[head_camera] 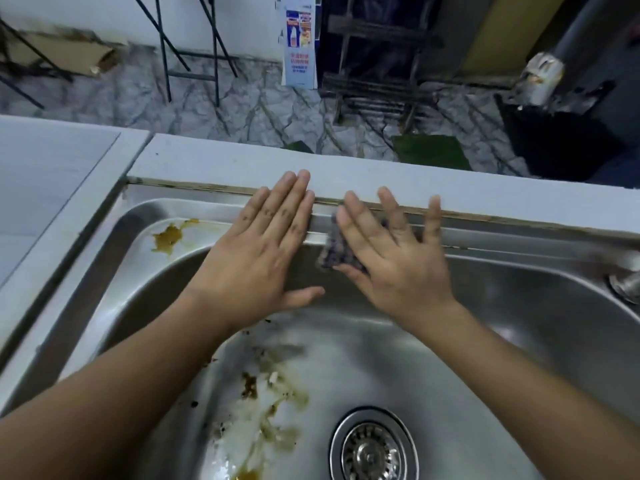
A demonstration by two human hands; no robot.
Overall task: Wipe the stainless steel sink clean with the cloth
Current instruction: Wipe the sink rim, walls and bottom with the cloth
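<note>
A: Item one, the cloth [335, 245]. Where is it lying?

B: It is lying on the far rim of the sink [519, 306], draping a little over the inner wall, and the right hand [391, 258] is pressing it flat. Checked weave, dark, partly hidden under the palm.

A: Grip on it?

B: None as such. The right fingers [391, 209] are spreading apart and lying open on top, so the palm is pinning the cloth, not clutching it. The hand is blurring, which suggests it is sliding the cloth along the rim.

A: Left hand [266, 251]?

B: Lying flat and open just beside the cloth, fingers together, tips reaching over the grimy seam [194, 186] onto the counter [225, 157]. It is holding nothing; I judge it is bracing the person while the other hand is wiping.

A: Soiling, please.

B: A yellow-brown blot [169, 237] is sitting on the rim's far left corner, well apart from the cloth. A larger brown smear [273, 403] with dark specks is spreading across the basin floor, left of the drain [373, 452]. Both are looking untouched, so most of the job is remaining.

A: Fittings?

B: A metal fitting [625, 287] is showing at the right edge, cut off.

A: Surroundings?

B: Marbled floor [242, 98] is showing beyond the counter; black folding legs [187, 46], a leaflet [299, 39] against the wall, a dark wooden rack [377, 64], flattened cardboard [69, 53], a green mat [429, 150].
</note>
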